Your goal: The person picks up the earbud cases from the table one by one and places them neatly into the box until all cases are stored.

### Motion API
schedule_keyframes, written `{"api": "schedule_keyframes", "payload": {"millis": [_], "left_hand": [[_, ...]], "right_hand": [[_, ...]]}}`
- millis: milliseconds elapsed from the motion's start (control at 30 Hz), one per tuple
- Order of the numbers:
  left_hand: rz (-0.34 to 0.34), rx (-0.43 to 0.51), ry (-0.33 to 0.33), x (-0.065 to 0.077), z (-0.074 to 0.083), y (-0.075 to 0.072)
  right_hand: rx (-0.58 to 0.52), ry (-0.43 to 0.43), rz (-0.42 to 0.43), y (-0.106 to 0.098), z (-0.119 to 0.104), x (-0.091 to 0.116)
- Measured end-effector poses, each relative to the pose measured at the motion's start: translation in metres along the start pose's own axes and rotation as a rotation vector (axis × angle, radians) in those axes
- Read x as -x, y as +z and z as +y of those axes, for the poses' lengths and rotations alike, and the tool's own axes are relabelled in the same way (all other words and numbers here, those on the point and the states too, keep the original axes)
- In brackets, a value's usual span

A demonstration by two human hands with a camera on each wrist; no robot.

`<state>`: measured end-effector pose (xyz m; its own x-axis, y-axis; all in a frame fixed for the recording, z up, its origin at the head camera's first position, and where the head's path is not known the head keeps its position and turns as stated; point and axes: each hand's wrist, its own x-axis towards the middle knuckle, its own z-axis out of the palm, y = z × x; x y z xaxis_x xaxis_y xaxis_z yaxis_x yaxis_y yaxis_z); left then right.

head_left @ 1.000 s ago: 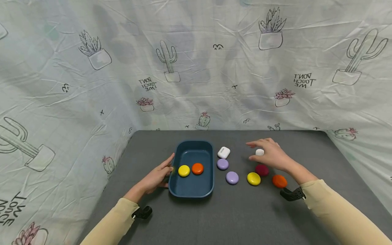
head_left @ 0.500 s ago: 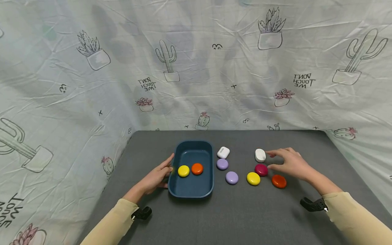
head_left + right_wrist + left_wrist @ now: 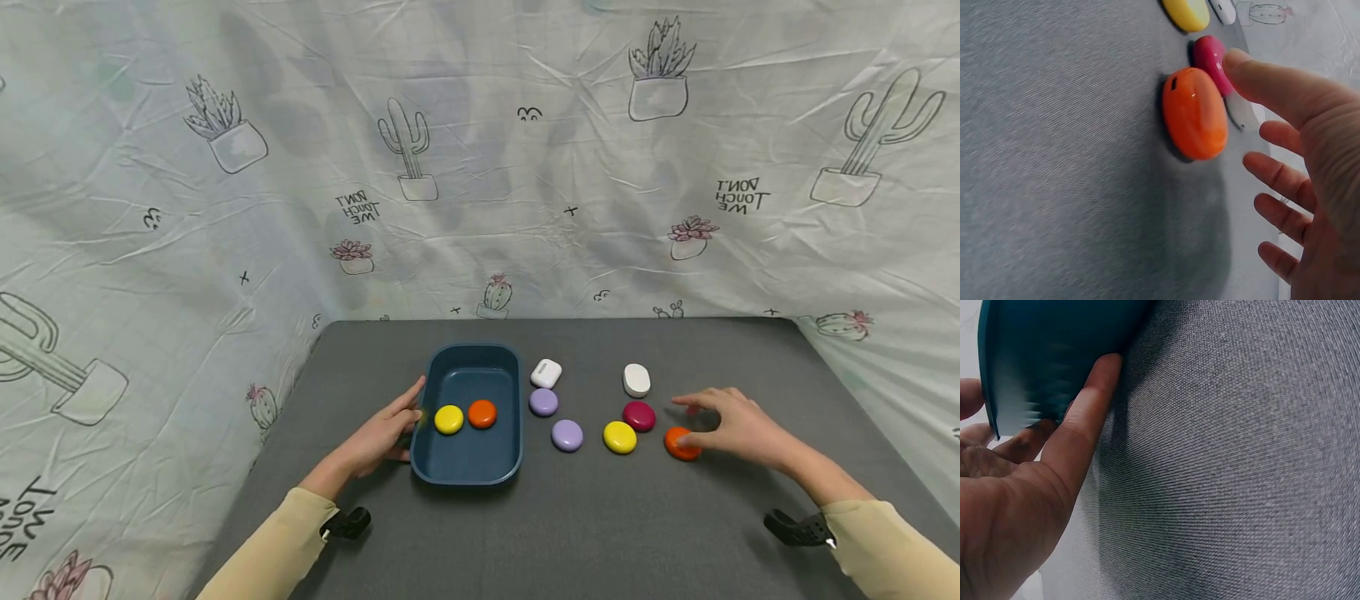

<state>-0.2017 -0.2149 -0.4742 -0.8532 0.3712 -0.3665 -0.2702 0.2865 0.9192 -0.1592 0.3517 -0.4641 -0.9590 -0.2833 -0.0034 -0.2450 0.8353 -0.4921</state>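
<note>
Against the left wall of a dark blue tray [image 3: 467,462], my left hand [image 3: 378,435] rests with its fingers extended. In the left wrist view the thumb [image 3: 1079,431] lies straight along the tray's outer wall. Inside the tray are a yellow round case [image 3: 448,420] and an orange round case [image 3: 482,414]. My right hand [image 3: 738,425] hovers spread over a second orange case [image 3: 677,446], partly covering it in the head view. The right wrist view has that orange case [image 3: 1194,115] apart from the thumb and fingers, with nothing held.
Near the right hand lie a crimson case [image 3: 639,416], a yellow case [image 3: 619,437] and a white oval case [image 3: 637,380]. Two lilac cases [image 3: 567,435] and a white earbud-like case [image 3: 546,373] are right of the tray. A printed curtain [image 3: 465,167] hangs behind the grey table [image 3: 585,533].
My right hand has moved right and toward me, from over the white oval case to over the orange case. That white case now lies uncovered. The left hand keeps its place at the tray.
</note>
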Motion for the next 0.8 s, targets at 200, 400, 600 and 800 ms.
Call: {"api": "schedule_keyframes", "payload": {"millis": [200,400,600,800], "left_hand": [[-0.009,-0.009,0.004,0.000,0.000,-0.001],[-0.008,-0.006,0.004,0.001,0.001,0.000],[-0.011,-0.016,0.008,0.002,0.002,0.000],[-0.006,-0.006,0.002,0.001,0.002,0.000]], "right_hand": [[0.003,0.001,-0.001,0.007,0.006,0.007],[-0.011,0.006,-0.008,0.013,0.010,0.012],[-0.027,-0.016,0.012,0.015,0.012,0.015],[-0.039,-0.018,0.022,0.017,0.014,0.017]]}}
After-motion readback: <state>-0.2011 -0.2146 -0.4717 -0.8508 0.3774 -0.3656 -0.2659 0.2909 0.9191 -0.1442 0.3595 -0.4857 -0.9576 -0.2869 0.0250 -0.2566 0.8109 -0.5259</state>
